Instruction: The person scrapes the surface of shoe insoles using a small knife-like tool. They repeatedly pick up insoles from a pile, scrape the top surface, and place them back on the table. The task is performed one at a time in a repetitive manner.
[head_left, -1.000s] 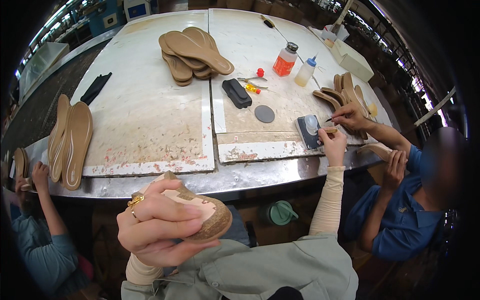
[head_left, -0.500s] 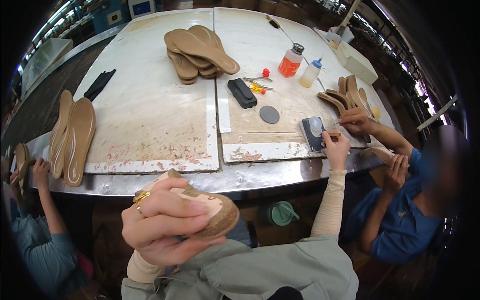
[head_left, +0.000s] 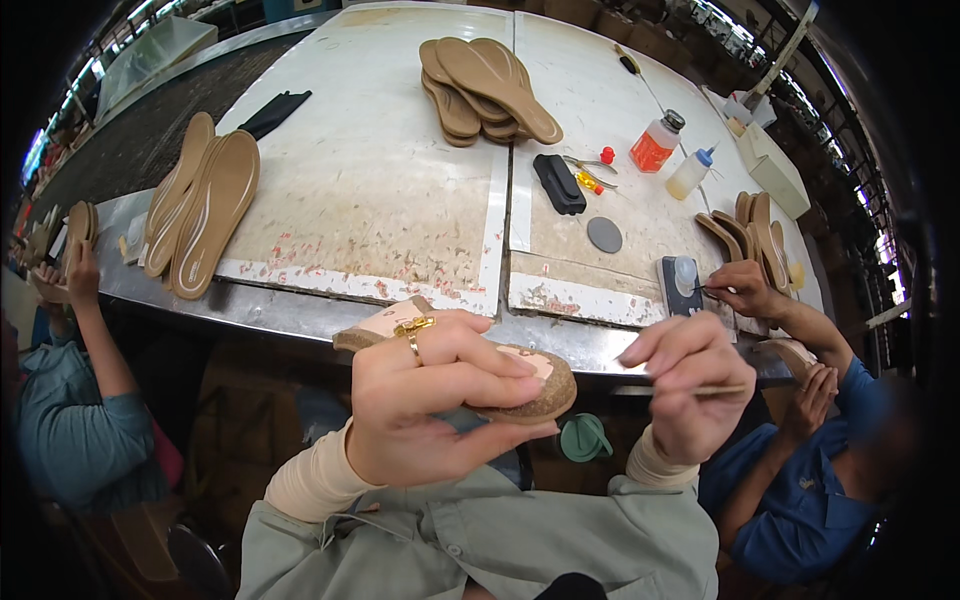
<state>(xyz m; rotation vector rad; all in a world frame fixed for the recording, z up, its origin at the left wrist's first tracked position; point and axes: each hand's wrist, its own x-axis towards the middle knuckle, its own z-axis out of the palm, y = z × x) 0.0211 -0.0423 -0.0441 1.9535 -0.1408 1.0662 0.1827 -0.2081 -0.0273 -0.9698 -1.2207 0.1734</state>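
My left hand (head_left: 440,390), with a gold ring on a finger, is closed around a shoe sole (head_left: 550,397) with a brown, cork-like edge and pale patches. Its middle is hidden behind my fingers. To the right of the sole my right hand (head_left: 690,395) pinches a thin stick (head_left: 722,390), blurred by motion, whose tip points toward the sole without touching it. Whether the stick ends in a brush cannot be made out. Beyond my right hand, a small translucent cup (head_left: 685,273) sits on a dark flat box (head_left: 680,298) at the table's near edge.
Tan insoles lie in a pile (head_left: 490,85), at the left (head_left: 215,215) and at the right (head_left: 765,235). A co-worker's hand (head_left: 745,290) reaches to the cup. Beyond are a black case (head_left: 560,185), pliers (head_left: 590,165), a red-filled bottle (head_left: 657,143) and a squeeze bottle (head_left: 690,173).
My right hand has come back from the cup toward the sole, bringing the stick. My left hand and the sole appear farther right. The whole view has shifted, with the table's things moving right and up.
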